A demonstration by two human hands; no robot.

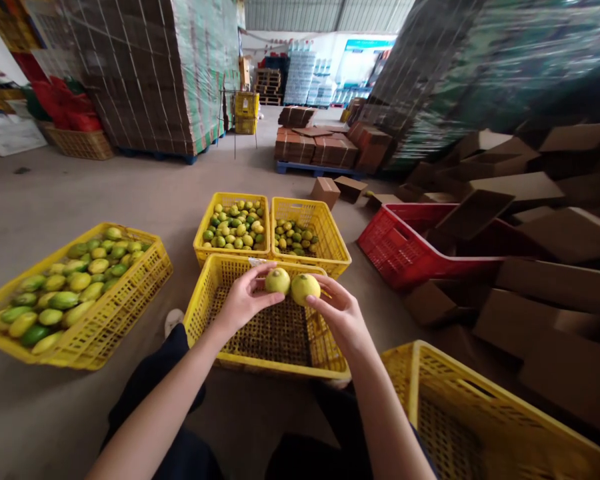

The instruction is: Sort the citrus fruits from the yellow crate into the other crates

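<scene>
My left hand (247, 297) is closed on a yellow-green lemon (277, 281), thumb below and fingers behind it. A second, yellower lemon (305, 289) sits in the grip of my right hand (341, 312). The two fruits are side by side, held above a yellow plastic crate (267, 366) whose slatted floor shows bare. Just beyond stand two more yellow crates: the far left crate (198, 241) is well filled with green and yellow lemons (235, 225), while the far right crate (337, 250) has a smaller heap of lemons (294, 237).
To the left stands a yellow crate (130, 320) full of lemons. A red crate (400, 250) and loose cardboard boxes (545, 287) crowd the right side. Another yellow crate (460, 380) is at the lower right. Wrapped pallet stacks (140, 73) and flattened cartons (320, 147) stand farther back.
</scene>
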